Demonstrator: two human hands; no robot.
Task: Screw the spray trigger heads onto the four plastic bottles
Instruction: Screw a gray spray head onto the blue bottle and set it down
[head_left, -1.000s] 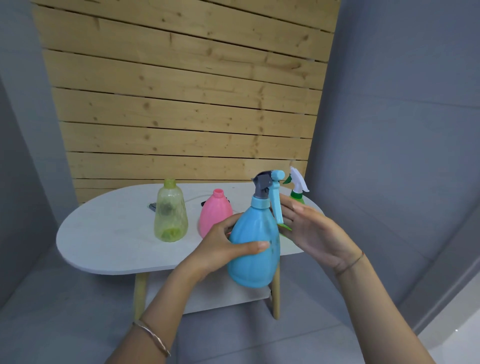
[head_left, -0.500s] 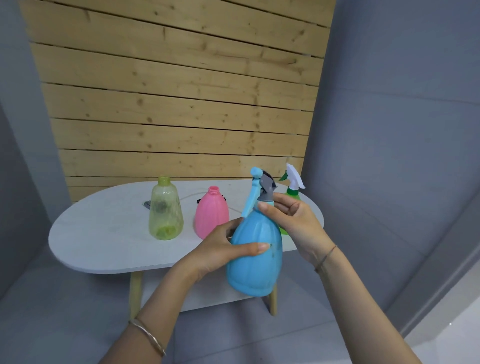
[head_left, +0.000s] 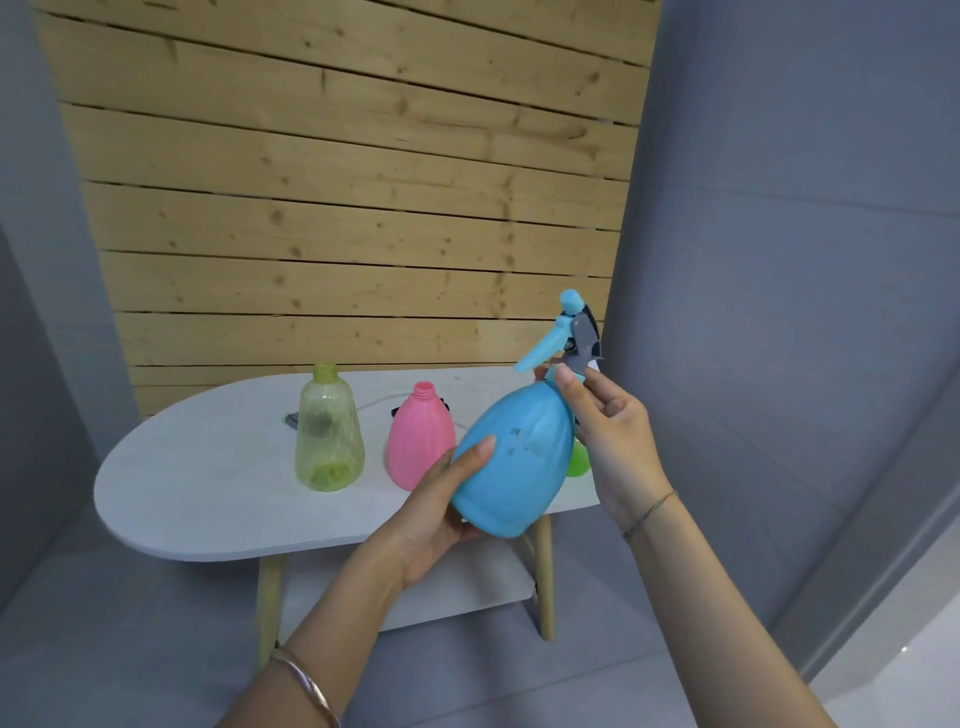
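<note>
The left hand (head_left: 441, 514) cups the tilted bottle (head_left: 514, 457) in front of the table (head_left: 208, 467); the right hand (head_left: 608, 431) pinches the head (head_left: 579, 332) at its base. The head should turn square to the neck, whose threads seem hidden by fingers.

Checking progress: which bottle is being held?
The blue bottle with the trigger head: left hand cups its base, right hand pinches its neck. The yellow-green bottle and pink bottle stand on the table.
</note>
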